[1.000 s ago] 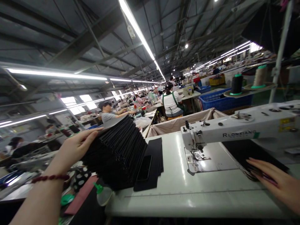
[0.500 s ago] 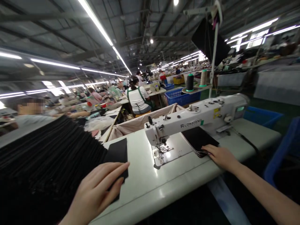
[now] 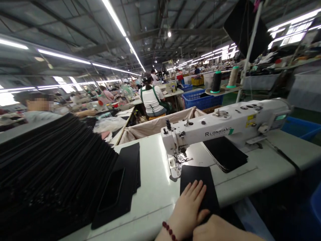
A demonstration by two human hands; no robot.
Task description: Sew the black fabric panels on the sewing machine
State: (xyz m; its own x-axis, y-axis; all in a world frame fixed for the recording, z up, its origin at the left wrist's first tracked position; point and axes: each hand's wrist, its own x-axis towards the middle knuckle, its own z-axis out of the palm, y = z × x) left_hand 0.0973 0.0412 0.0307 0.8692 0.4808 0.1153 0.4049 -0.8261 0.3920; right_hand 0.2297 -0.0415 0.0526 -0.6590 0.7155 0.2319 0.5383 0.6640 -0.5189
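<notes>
At the near side of the desk (image 3: 152, 182), just beside the machine (image 3: 220, 126), a black sheet (image 3: 197, 173) lies under the left hand (image 3: 189, 207) — fingers spread flat, pinching nothing. The right hand's (image 3: 213, 229) fingers I cannot tell — light, even pressure should stop it skewing.

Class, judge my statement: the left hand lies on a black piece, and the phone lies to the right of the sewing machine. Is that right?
Not quite. The head view shows the phone to the left of the sewing machine, beside the tall stack. The left hand does lie on a black piece.
</notes>
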